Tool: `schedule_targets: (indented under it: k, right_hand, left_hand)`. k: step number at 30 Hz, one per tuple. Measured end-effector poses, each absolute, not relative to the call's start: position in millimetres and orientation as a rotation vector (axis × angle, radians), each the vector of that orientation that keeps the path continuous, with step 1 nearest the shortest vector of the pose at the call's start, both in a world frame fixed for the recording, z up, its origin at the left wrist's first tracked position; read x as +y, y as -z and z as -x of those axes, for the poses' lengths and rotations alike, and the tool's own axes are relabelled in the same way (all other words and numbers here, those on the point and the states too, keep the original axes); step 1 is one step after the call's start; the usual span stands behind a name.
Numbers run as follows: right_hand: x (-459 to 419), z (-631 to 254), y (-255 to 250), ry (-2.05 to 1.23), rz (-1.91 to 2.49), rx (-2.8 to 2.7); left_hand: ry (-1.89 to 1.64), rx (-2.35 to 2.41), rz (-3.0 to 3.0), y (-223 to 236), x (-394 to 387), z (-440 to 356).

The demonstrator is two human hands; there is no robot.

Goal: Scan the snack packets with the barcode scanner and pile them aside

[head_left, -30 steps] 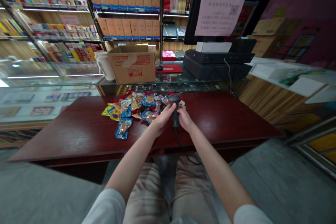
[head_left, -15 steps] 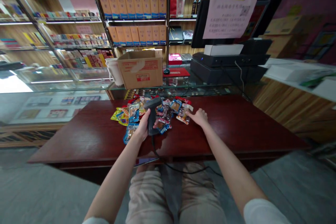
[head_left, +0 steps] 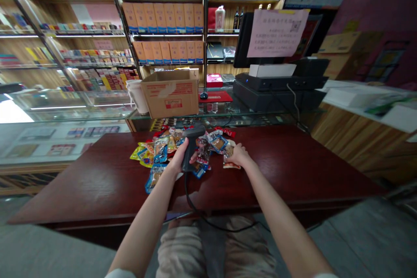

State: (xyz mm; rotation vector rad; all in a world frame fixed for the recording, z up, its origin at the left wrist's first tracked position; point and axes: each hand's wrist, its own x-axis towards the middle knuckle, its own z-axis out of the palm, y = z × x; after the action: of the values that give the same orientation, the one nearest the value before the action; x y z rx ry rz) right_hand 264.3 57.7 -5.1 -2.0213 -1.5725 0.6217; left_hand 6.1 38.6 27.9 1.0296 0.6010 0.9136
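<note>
My left hand (head_left: 180, 156) is wrapped round the handle of a dark barcode scanner (head_left: 190, 150), its head above the snack pile and its cord trailing down over the table edge. At the right end of the pile, my right hand (head_left: 239, 155) has its fingers closed on a clear-and-white snack packet (head_left: 230, 161), partly covering it. Beside that lie a blue-edged packet (head_left: 218, 142) and a packet with dark contents (head_left: 203, 151). Yellow packets (head_left: 142, 153) are at the pile's left, and a blue packet (head_left: 154, 177) sits nearer me by my left wrist.
The dark red table (head_left: 286, 169) meets a glass counter behind it. On the counter stand an open cardboard box (head_left: 171, 97), a white cup (head_left: 138, 97), a mouse (head_left: 203, 95) and a monitor with a pink notice (head_left: 276, 32). Stocked shelves rise behind.
The scanner went left from between both hands into my left hand alone. My right hand moved right, touched the packet at the pile's right end, then closed over it.
</note>
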Motion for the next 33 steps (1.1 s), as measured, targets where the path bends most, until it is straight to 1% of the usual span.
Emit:
schedule_targets:
  k: [5, 9, 12, 15, 17, 20, 22, 27, 33]
  right_hand:
    - [37.0, -287.4, 10.8, -0.653, 2.033, -1.563]
    - [26.7, -302.0, 3.9, -0.457, 2.205, -1.666]
    - [26.3, -307.3, -4.6, -0.374, 2.279, -1.663]
    - [33.3, -307.1, -10.8, -0.263, 2.126, -1.605]
    - [42.3, -303.1, -10.9, -0.226, 1.905, -1.583]
    - [58.9, -291.5, -2.9, -0.34, 1.511, -1.554]
    - [67.9, -282.5, 6.6, -0.419, 1.339, -1.508]
    - [73.6, -270.9, 28.6, -0.492, 1.205, -1.466]
    - [65.4, -268.5, 34.5, -0.419, 1.26, -1.548]
  left_hand:
    - [-0.917, 0.549, -0.965, -26.0, 32.9, -1.5]
    - [-0.896, 0.542, -0.918, -26.6, 32.5, -2.4]
    - [-0.886, 0.507, -0.896, -24.9, 33.8, -3.0]
    - [-0.882, 0.474, -0.892, -22.2, 35.5, -3.3]
    - [-0.884, 0.464, -0.893, -21.1, 36.0, -3.7]
    - [-0.878, 0.466, -0.901, -22.1, 34.7, -4.8]
    - [-0.884, 0.473, -0.927, -24.2, 32.9, -5.8]
    - [-0.929, 0.438, -1.015, -27.5, 29.8, -10.0]
    - [-0.97, 0.394, -1.051, -25.0, 28.6, -14.9]
